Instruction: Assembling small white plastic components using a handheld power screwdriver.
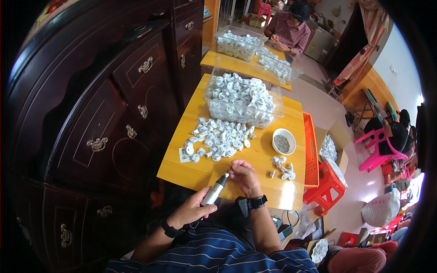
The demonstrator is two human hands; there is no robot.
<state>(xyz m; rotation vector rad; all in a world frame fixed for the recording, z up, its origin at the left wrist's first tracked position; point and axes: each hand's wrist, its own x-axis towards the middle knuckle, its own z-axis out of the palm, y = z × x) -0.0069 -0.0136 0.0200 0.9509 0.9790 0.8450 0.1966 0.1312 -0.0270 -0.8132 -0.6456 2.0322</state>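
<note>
My left hand (193, 210) is wrapped round a silver and black electric screwdriver (212, 193), tilted with its tip up and to the right. At that tip, the fingers of my right hand (246, 179) are pinched together; what they hold is too small to make out. Just beyond my hands, a loose heap of small white plastic fittings (221, 140) lies on the yellow wooden table (186, 170). Right of the heap stands a white bowl (275, 144) of small metal screws, with several more white fittings (287, 174) in front of it.
Behind the heap, a clear plastic bin (278, 109) brims with similar fittings. Dark wooden cabinets (118, 173) rise close on my left. An orange crate (311, 152) and a red stool (325, 191) border the table's right side. A person (289, 29) sits at a farther table.
</note>
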